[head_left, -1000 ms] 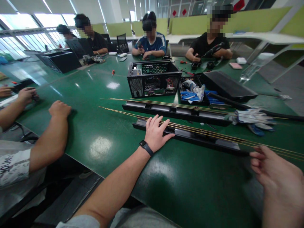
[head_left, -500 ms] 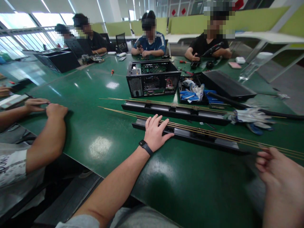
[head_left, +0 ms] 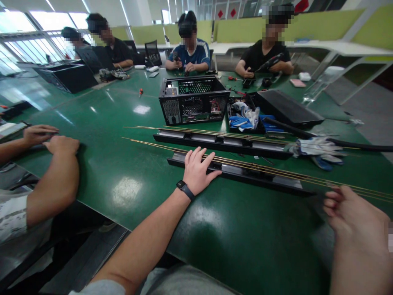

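Observation:
My left hand [head_left: 199,170], a dark watch on its wrist, lies with fingers spread across the near black channel [head_left: 260,180] and the thin brass-coloured rods [head_left: 238,162] along it. Its fingertips touch the rods. To the right, my right hand [head_left: 346,211] has its fingers curled together beside the rods' right-hand stretch. What it grips, if anything, is hidden and blurred. Behind the near channel, a second black channel [head_left: 199,143] lies roughly parallel, with more thin rods over it. White and blue work gloves [head_left: 321,149] rest at its right end.
An open black computer case [head_left: 193,108] stands beyond the channels. Right of it are a tray holding gloves [head_left: 245,114] and a dark flat panel [head_left: 288,108]. A clear bottle [head_left: 319,86] lies farther right. Another person's hands [head_left: 61,143] rest at left; several people sit opposite.
The whole view has shifted slightly, so things appear a little farther left. Both hands keep nearly the same pose against the channel and rods.

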Tool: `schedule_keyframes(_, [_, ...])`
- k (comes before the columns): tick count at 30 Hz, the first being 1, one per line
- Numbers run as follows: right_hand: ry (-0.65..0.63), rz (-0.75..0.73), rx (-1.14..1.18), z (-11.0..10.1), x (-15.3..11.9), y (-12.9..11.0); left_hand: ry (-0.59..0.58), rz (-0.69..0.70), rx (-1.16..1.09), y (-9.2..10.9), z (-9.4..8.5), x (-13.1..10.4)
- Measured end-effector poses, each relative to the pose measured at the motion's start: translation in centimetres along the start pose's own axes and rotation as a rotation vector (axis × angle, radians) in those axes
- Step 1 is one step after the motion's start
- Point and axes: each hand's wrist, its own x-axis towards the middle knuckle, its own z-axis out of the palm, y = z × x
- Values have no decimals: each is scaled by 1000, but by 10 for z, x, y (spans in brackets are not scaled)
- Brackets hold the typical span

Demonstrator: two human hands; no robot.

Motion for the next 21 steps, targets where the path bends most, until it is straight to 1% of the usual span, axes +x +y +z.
schedule_keyframes(3, [18, 17, 25, 4, -16, -7, 3, 0, 0, -1, 1, 0])
schedule_keyframes(6, [26, 19, 27, 5, -23, -10, 13, 5, -4, -2, 2, -1])
schedule_keyframes(17, [69, 12, 39, 7, -30, -12, 26, 9, -4, -2, 4, -2])
schedule_keyframes(21, [64, 6, 44, 6, -29, -12, 28, 12, -5, -2, 4, -2])
